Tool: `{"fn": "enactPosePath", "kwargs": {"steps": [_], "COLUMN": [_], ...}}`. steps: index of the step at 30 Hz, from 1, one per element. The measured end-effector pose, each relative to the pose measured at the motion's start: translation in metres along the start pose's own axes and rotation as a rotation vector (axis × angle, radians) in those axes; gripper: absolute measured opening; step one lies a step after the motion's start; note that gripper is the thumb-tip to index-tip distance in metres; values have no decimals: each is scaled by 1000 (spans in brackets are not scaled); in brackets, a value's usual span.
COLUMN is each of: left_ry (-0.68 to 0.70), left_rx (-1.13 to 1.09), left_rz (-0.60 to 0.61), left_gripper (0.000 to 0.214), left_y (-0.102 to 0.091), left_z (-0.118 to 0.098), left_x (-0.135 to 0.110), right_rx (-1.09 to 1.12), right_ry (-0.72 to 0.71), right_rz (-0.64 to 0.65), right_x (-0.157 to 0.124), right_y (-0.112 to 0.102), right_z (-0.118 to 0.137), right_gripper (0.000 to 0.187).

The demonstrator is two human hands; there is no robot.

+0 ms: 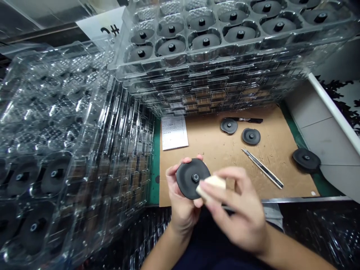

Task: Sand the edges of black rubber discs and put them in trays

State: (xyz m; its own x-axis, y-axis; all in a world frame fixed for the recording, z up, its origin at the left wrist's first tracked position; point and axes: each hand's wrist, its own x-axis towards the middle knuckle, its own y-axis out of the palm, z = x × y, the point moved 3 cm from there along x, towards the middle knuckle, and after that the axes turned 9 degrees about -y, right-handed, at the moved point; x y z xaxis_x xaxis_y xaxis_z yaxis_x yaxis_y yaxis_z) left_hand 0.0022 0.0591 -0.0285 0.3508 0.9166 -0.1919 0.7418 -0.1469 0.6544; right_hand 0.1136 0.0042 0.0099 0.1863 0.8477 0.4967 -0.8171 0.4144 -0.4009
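Observation:
My left hand [180, 202] is closed round a black round disc [189, 178] with a small hub in its middle, held face up above the near edge of a brown board [219, 150]. My right hand [239, 210] pinches a small cream-coloured block [213, 183] and presses it against the disc's lower right edge. The right hand is slightly blurred by motion.
Three loose black discs [229, 126] [251, 136] [306, 159] lie on the board with a black pen [250, 120], a thin knife [263, 168] and a printed sheet [174, 132]. Stacks of clear plastic trays [213, 86] holding discs stand behind and at the left [56, 150].

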Motion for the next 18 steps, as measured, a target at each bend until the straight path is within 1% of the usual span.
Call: {"fn": "enactPosePath", "kwargs": {"steps": [2,3,5,6,7,9,11,13,14,16,17,18], "left_ry": [-13,-42,-150,-211,-271,-367,-452,-565,-634,-777,-842,-898], "left_rx": [-21,-35,-66,-85,-102,-135,-179,-233,-254,-266,-260,-243], "left_rz": [9,-2,-39,-52,-58,-54,-37,8,49,156,216,272], "left_gripper": [63,62,59,56,54,53,52,51,52,55,58,58], "left_y": [1,1,0,0,0,-1,-2,-1,0,4,7,10], "left_z": [0,0,1,2,2,3,3,5,6,9,9,9], "left_x": [0,0,2,3,3,5,5,3,1,-4,-7,-10], "right_rx": [3,-29,-129,-172,-195,-196,-171,-149,-134,-66,9,93], "right_ry": [-40,-18,102,169,215,238,222,223,234,239,219,159], "right_rz": [8,-25,-97,-108,-84,17,103,137,135,97,72,47], "right_x": [1,0,-6,-13,-21,-43,-63,-70,-67,-46,-30,-13], "right_y": [0,-2,-5,-6,-5,-1,1,-2,-6,-18,-25,-32], "right_z": [-7,-15,-39,-54,-68,-92,-107,-110,-107,-90,-78,-64], "right_gripper": [33,32,32,34,36,38,30,22,21,25,27,28]}}
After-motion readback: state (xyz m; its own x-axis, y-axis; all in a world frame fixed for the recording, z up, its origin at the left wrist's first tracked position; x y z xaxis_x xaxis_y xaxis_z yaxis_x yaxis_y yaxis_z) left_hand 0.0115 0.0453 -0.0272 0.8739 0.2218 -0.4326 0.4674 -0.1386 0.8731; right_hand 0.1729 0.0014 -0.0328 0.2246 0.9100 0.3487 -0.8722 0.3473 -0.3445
